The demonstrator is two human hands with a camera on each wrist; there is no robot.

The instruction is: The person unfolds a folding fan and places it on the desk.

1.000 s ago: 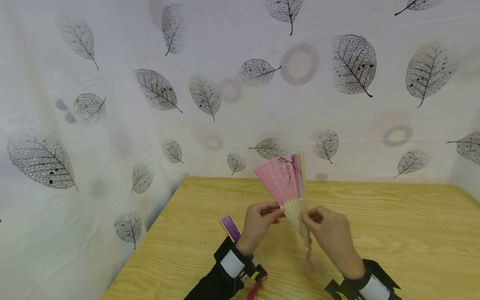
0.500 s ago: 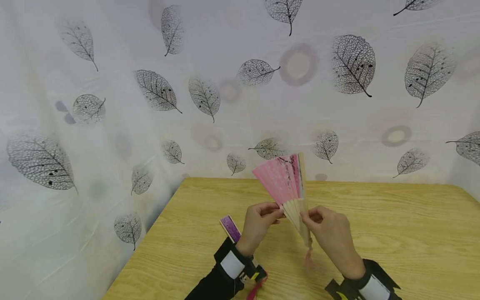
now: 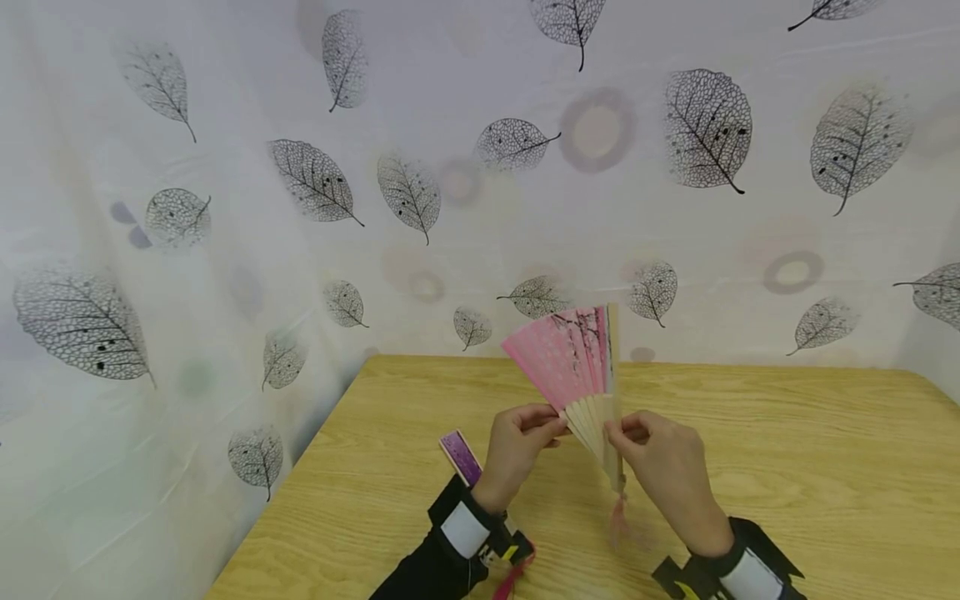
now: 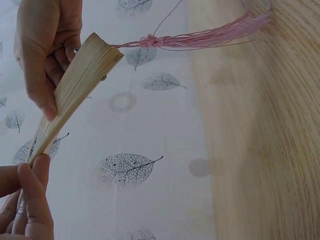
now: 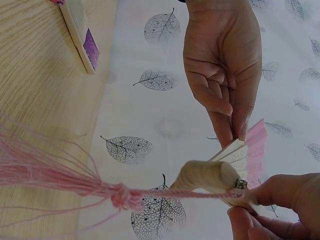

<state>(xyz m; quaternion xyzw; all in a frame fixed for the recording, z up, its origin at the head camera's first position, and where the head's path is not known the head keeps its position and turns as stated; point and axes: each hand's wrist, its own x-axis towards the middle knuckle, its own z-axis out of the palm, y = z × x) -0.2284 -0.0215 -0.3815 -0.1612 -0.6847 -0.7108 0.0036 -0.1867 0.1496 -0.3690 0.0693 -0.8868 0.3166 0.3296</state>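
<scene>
A pink folding fan (image 3: 558,354) with a blossom-branch print is held up over the table, partly spread, its pale wooden ribs (image 3: 588,417) meeting at the bottom. My left hand (image 3: 517,450) pinches the outer rib on the left edge between thumb and fingers. On the other side, my right hand (image 3: 663,467) pinches the right guard stick. From the pivot end dangles a pink tassel (image 4: 200,39), which the right wrist view shows close to the camera. Ribs near the pivot (image 5: 235,185) are stacked together.
A second fan, folded, with a purple panel (image 3: 461,457), lies on the wood-grain table (image 3: 360,500) partly under my left wrist; its dark pink tassel (image 3: 513,577) trails toward the front. Behind the table hangs a leaf-printed curtain (image 3: 465,225).
My right hand has shifted slightly to the right with the guard stick, and the pink fan is spread a little wider. My left hand stays in place.
</scene>
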